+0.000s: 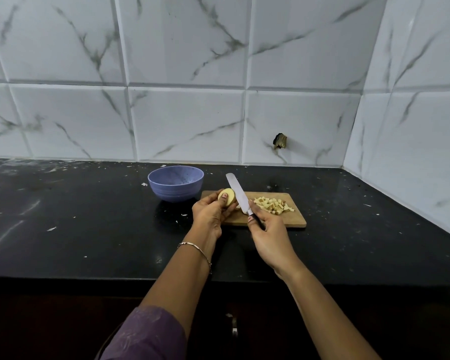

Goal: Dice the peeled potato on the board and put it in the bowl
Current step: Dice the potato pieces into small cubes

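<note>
Over the wooden chopping board (291,221) | left hand (210,212) grips pale peeled potato piece (226,196) | right hand (269,236) grips steel-bladed knife (238,194) | potato cubes (272,205) piled on board | blue-purple plastic bowl (176,183) beside it

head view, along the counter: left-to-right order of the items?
Lavender round plastic bowl → peeled pale-yellow potato half held by left hand → steel-bladed dark-handled knife held by right hand → pile of pale diced potato cubes. Wooden cutting board left out: it spans the last three.
</note>
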A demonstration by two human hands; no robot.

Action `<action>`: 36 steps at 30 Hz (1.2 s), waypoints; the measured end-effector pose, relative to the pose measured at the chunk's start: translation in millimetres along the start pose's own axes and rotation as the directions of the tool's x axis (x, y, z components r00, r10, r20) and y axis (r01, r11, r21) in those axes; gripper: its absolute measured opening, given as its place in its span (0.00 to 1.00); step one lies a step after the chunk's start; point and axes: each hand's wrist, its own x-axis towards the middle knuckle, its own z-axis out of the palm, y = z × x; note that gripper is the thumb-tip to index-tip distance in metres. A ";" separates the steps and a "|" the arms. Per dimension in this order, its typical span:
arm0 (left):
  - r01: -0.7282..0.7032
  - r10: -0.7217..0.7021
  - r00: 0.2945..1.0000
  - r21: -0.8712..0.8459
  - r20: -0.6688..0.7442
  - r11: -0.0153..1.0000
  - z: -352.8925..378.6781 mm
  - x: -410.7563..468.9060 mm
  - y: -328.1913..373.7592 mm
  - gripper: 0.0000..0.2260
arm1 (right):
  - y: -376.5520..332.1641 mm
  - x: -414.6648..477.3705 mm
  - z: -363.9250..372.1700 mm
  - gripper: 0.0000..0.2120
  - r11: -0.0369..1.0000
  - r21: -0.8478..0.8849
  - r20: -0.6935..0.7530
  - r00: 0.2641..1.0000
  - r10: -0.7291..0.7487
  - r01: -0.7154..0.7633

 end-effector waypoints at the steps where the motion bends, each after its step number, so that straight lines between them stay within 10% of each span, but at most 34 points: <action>1: 0.003 -0.003 1.000 0.001 0.003 1.000 0.1 0.5 -0.2 0.06 | 0.3 0.9 -0.2 0.21 1.000 0.004 0.003 1.000 -0.001 0.001; 36: 0.005 -0.004 0.998 -0.022 0.067 1.000 -2.9 7.0 -5.9 0.03 | -4.1 0.4 6.1 0.25 0.906 -0.385 0.119 0.983 -0.137 0.172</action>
